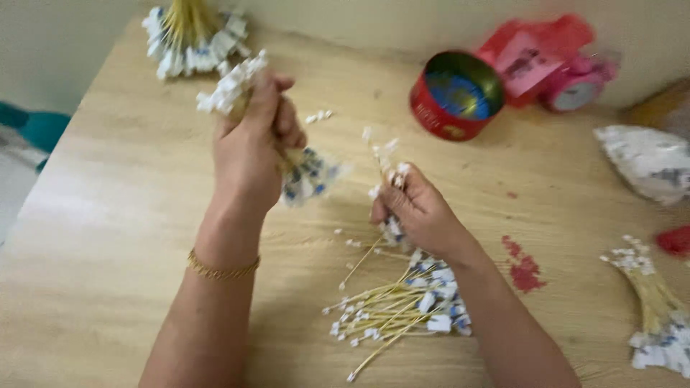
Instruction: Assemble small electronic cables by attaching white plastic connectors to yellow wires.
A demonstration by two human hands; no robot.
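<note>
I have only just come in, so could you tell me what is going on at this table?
A person is sorting thin yellow sticks with white tips and small paper tags. The left hand grips a full bundle raised above the wooden table. The right hand holds a few sticks over a loose pile. More bundles lie at the far edge and at the right, near a red tin.

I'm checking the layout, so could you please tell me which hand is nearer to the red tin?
Right. The right hand is below the red tin, slightly to its left; the left hand is farther off, well to the tin's left.
</note>
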